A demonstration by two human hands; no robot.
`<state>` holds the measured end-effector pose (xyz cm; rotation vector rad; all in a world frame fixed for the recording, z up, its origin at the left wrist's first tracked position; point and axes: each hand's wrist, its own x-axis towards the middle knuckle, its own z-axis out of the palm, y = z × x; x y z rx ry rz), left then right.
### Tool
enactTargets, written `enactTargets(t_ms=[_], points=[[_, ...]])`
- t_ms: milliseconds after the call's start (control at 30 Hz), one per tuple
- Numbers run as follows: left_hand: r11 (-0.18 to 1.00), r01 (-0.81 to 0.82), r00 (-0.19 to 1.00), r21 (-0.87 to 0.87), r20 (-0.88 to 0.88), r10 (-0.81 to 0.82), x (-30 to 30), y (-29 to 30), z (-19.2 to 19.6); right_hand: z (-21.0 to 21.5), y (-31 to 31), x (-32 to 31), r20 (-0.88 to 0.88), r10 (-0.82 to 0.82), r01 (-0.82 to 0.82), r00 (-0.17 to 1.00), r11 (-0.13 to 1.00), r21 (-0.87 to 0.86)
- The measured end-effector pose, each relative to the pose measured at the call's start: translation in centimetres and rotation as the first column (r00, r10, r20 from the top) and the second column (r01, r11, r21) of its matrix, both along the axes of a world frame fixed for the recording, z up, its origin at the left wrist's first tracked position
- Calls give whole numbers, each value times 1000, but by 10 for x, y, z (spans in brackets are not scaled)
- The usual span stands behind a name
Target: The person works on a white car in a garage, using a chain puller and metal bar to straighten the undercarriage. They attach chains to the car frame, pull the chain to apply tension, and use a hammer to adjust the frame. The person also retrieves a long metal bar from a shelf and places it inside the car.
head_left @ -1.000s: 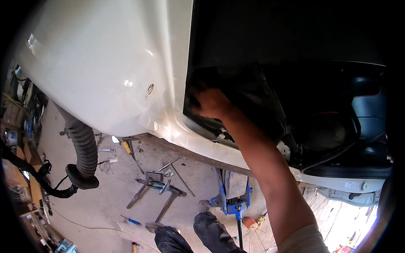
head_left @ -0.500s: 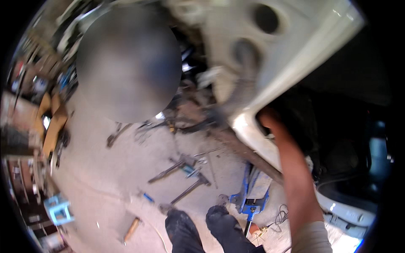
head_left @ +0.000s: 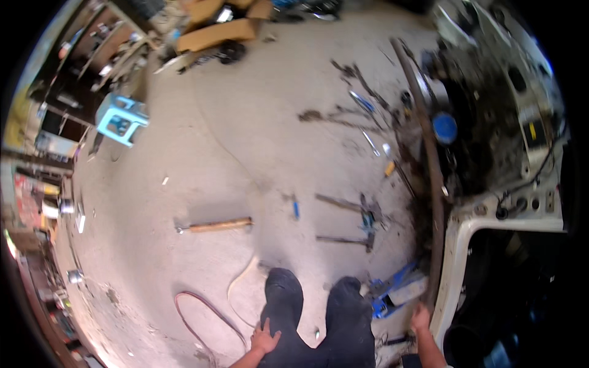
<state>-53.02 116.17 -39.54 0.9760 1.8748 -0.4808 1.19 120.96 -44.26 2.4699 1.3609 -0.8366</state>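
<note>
My left hand [head_left: 265,337] rests on the thigh of my dark trousers, its fingers spread and nothing in it. Low on the right, my right hand [head_left: 420,318] is closed, fingers curled, near the lower end of a long rusty bar [head_left: 434,202] and the pale sill [head_left: 451,270] of a stripped car body. Whatever that hand may hold is hidden. Just left of it, partly under the bar, lies a blue floor jack [head_left: 392,294]. Two long-handled tools [head_left: 340,239] with dark heads lie on the floor in front of my feet.
A wooden-handled tool [head_left: 221,226] and a small blue object [head_left: 296,210] lie on the concrete. A looped hose [head_left: 196,319] is at lower left. Farther off are metal parts [head_left: 343,116], a light-blue stool [head_left: 123,121], a cardboard box [head_left: 218,37] and cluttered shelves [head_left: 92,55].
The view has swung left and down, and the blurred round area at upper left is gone. My right arm has come back from the car opening, and my left hand has come into view.
</note>
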Motion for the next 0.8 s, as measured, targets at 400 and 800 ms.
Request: enactTargets(t_ms=[400, 800], points=[[694, -617, 786, 373, 348, 511, -214, -63, 66, 47, 221, -447, -667, 274, -326, 693, 944, 48], [223, -748, 589, 625, 469, 659, -508, -71, 177, -16, 273, -755, -259, 884, -912, 390, 332, -240]])
